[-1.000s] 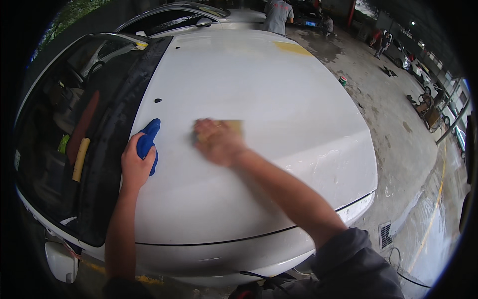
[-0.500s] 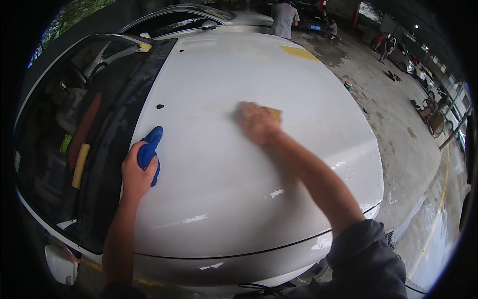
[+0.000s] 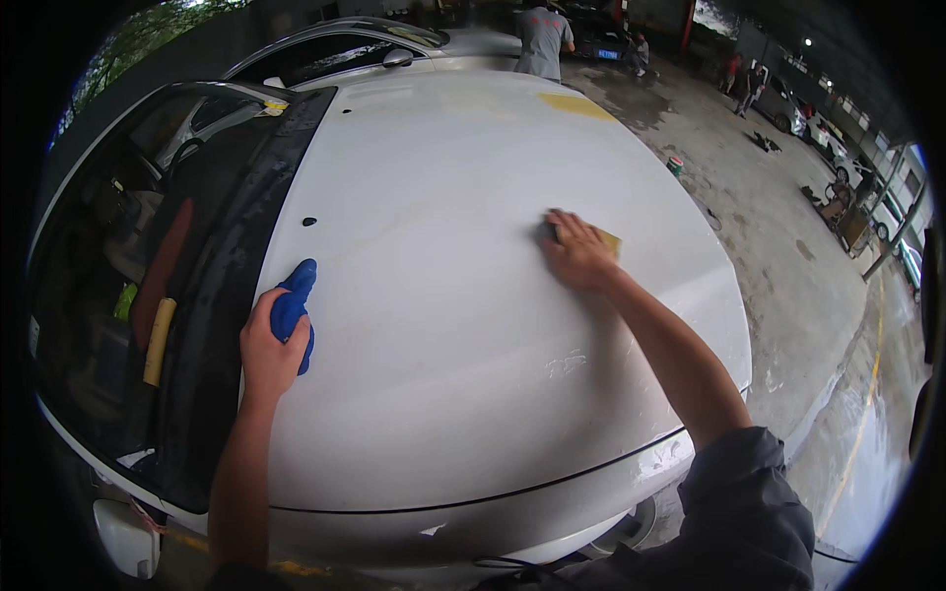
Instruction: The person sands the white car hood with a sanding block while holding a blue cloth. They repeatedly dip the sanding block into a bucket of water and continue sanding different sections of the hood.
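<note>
I see 2 bare hands in my feed. Right hand (image 3: 583, 251) holds the pad (image 3: 612, 241) from above, fingers laid over it, palm down on the hood (image 3: 443, 325); yellow pad surface sticks out on the hand's right side. Left hand (image 3: 273, 345) is curled around the cloth (image 3: 289, 313), blue and bunched; it pokes out beyond the fingers and along their right side. The 2 hands are well apart, right hand a bit farther from me.

Just beyond the left hand, on the hood: 1 black nozzle (image 3: 309, 222); a 2nd similar spot farther out. Left of the left hand: windshield (image 3: 99, 384), with a tan tube (image 3: 159, 342); I can't tell if it's on or behind the glass. Nearer me than the left hand, low left: white mirror (image 3: 126, 537).

Beyond the right hand, at the hood's far edge: yellow patch (image 3: 576, 104). Right of the hand and farther: small can (image 3: 675, 165) on the floor (image 3: 788, 315). Well beyond both hands: silver car (image 3: 345, 49), co-worker (image 3: 543, 41) in a grey shirt.
</note>
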Tool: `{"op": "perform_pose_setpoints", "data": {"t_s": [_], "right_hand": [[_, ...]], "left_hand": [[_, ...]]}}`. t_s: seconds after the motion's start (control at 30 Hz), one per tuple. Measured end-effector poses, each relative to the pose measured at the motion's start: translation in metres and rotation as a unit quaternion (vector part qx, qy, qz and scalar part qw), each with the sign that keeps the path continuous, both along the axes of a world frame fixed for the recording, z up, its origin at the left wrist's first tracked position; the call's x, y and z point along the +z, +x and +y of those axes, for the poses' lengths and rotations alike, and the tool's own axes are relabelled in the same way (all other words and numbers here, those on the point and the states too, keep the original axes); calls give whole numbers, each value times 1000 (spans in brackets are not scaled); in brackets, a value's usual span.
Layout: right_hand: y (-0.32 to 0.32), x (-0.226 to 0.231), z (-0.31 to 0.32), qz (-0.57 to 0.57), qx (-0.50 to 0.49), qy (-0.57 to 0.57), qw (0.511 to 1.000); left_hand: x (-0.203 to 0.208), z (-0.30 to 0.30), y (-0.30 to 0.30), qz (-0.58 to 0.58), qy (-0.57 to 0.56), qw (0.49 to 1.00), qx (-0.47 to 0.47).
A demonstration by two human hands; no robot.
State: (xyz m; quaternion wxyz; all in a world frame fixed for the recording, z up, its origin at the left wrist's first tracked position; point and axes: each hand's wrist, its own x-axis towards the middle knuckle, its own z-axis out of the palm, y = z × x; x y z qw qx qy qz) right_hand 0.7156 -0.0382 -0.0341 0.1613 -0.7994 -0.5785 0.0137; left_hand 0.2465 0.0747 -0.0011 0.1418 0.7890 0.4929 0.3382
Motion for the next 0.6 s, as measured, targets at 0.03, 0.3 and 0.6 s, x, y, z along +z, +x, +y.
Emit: {"op": "perform_pose_setpoints", "data": {"t_s": [0.03, 0.3, 0.6], "right_hand": [[18, -2, -15, 0, -41, -26, 999], [-216, -24, 18, 34, 302, 45, 952], [-96, 35, -25, -21, 91, -197, 976]], "left_hand": [[-1, 3, 7, -6, -2, 1000, -10], [-10, -1, 3, -1, 30, 1000, -3], [-5, 2, 6, 17, 9, 1000, -4]]}}
